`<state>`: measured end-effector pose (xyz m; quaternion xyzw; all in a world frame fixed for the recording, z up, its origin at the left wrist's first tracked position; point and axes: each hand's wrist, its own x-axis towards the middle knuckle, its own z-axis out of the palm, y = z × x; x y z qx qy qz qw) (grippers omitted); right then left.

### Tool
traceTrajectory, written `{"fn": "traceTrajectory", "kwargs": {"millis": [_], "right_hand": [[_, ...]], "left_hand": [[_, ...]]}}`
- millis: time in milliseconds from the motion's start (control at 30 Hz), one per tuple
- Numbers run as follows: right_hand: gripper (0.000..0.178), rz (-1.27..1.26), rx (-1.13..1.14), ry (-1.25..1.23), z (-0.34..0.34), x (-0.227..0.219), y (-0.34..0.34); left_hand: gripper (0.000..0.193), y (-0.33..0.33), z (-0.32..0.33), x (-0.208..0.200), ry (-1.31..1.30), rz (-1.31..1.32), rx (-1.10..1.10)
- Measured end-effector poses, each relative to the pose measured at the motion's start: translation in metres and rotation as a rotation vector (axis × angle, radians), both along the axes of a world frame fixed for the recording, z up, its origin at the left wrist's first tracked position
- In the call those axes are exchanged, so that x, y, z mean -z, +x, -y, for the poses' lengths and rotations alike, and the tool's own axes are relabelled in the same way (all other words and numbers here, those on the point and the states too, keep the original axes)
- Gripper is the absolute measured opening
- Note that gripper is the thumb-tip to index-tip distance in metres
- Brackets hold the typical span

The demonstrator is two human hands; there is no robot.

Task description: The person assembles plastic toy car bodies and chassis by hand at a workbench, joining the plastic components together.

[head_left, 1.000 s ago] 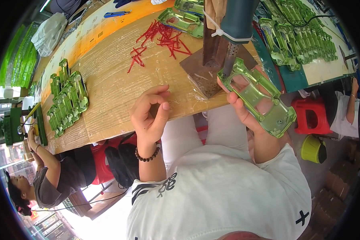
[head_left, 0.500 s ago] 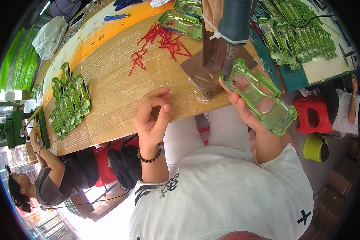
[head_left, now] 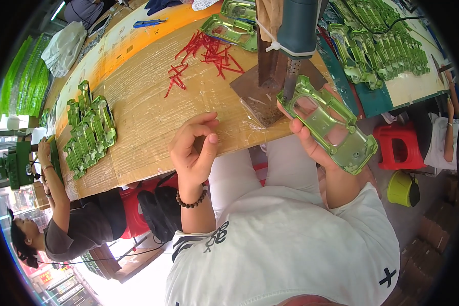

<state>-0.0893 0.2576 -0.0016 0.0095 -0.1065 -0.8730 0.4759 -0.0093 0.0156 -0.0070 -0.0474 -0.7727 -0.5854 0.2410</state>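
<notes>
My right hand [head_left: 313, 140] grips a green translucent plastic toy car body [head_left: 331, 127] by its long side, with the fingers partly behind it. The body is tilted, its far end at the metal tip of a blue-grey heat tool [head_left: 297, 30] that points down. From this view I cannot tell whether tip and plastic touch. My left hand [head_left: 193, 148] hovers over the table's near edge, its fingers bent and the thumb apart from them, with nothing visible in it. Beneath the tool lies a brown metal plate [head_left: 260, 99].
Thin red plastic pieces [head_left: 209, 51] lie scattered on the cardboard-covered table [head_left: 143, 102]. Green car bodies stand in a group at the left [head_left: 91, 132] and in rows at the right [head_left: 382, 56]. A blue cutter [head_left: 149, 23] lies far off. Another person [head_left: 81, 214] works at the left.
My right hand and the green car body have shifted very slightly left and down. My left hand stays in place. The person at the left has raised an arm towards the green machine.
</notes>
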Motion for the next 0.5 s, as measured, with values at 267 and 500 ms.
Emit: {"fn": "traceTrajectory", "kwargs": {"millis": [267, 500], "right_hand": [[0.048, 0.059, 0.04, 0.271, 0.003, -0.018, 0.004], [0.049, 0.075, 0.022, 0.25, 0.0, -0.019, 0.004]], "left_hand": [[0.007, 0.0, 0.001, 0.001, 0.002, 0.003, 0.0], [0.007, 0.001, 0.001, -0.001, -0.008, 0.0, 0.002]]}}
